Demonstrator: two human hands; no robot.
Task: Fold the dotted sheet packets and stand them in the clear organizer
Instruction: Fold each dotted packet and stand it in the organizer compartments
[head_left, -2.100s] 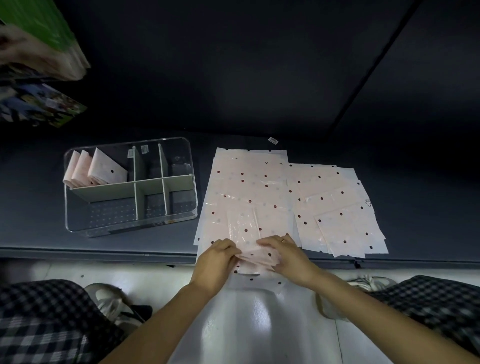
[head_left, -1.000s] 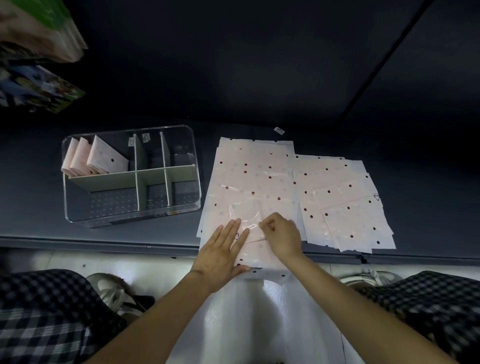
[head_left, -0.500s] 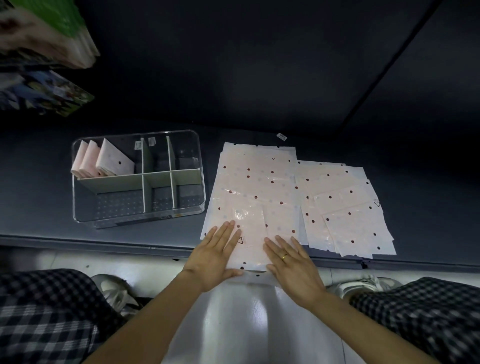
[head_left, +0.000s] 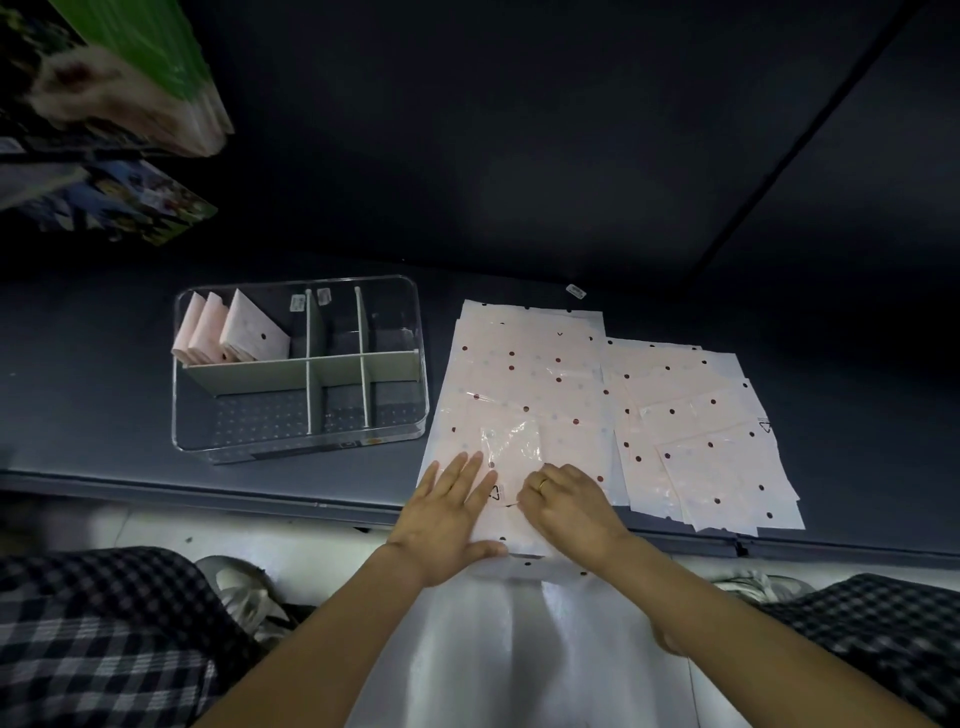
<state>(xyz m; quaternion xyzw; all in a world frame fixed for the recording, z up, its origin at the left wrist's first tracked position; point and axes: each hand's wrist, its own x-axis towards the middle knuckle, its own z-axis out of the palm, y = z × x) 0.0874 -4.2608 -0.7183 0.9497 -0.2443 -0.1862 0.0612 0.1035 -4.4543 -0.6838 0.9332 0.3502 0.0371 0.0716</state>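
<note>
Curled fingers of the right hand (head_left: 563, 501) make a narrow grip on the right edge of a partly folded dotted packet (head_left: 511, 457) at the near edge of the dark tabletop (head_left: 104, 405); a ring shows on one finger. Whether the fingertips pinch the film or only press it cannot be told from this angle. Beside it, the left hand (head_left: 452, 512) lies flat, fingers straight and spread, pressing down the packet's left side with the thumb along its near edge. That packet lies on top of a stack of larger dotted sheet packets (head_left: 524, 364), pale pink with dark and faint dots, whose near end hangs slightly past the tabletop's edge. Just right of the stack, a second, fanned pile of dotted packets (head_left: 701, 431) overlaps it, each sheet turned a little. To the left, apart from the stack, stands the clear organizer (head_left: 298, 447), split by pale dividers into several compartments. Three folded packets (head_left: 228, 332) stand leaning in its far-left compartment. A small white tag (head_left: 575, 291) lies on the tabletop beyond the stack. Checked trousers (head_left: 93, 639) frame the lower corners, and a pale shoe (head_left: 244, 592) shows on the floor at lower left.
</note>
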